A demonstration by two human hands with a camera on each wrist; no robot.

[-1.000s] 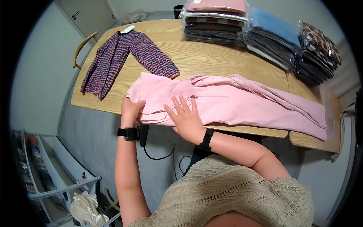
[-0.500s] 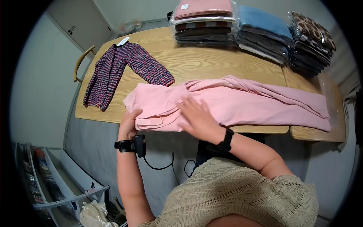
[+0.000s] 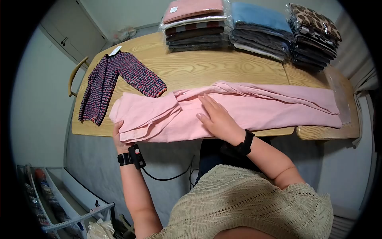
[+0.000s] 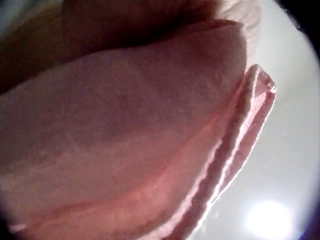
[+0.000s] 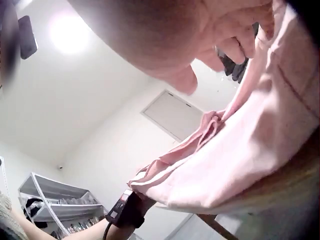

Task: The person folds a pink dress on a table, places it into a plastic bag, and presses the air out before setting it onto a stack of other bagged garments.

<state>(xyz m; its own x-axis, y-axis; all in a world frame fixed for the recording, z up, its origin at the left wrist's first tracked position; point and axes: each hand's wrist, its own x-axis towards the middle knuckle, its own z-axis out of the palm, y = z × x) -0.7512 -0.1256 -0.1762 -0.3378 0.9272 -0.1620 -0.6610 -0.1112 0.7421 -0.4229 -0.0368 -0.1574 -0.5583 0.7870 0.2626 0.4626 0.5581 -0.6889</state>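
Note:
A long pink garment (image 3: 246, 113) lies along the table's near edge, its left end folded over in layers. At that left end my left hand (image 3: 120, 137) grips the folded edge, thumb on top and the other fingers hidden beneath. In the left wrist view the layered pink cloth (image 4: 125, 110) fills most of the picture. My right hand (image 3: 221, 122) is over the garment's middle, its fingers extended toward the upper folds; the right wrist view shows the hand (image 5: 200, 40) with its fingertips at the pink cloth (image 5: 250, 155).
A multicoloured knitted cardigan (image 3: 105, 77) with a white tag lies at the table's left. Bagged folded clothes stand along the back in three stacks: pink-topped (image 3: 195, 32), blue-topped (image 3: 260, 32) and leopard-topped (image 3: 314, 36). A wooden chair (image 3: 73, 77) is beyond the left edge.
My right hand has moved right along the garment, away from the folded left end. The left hand still grips that end. The head view has shifted, and the folded layers lie more spread.

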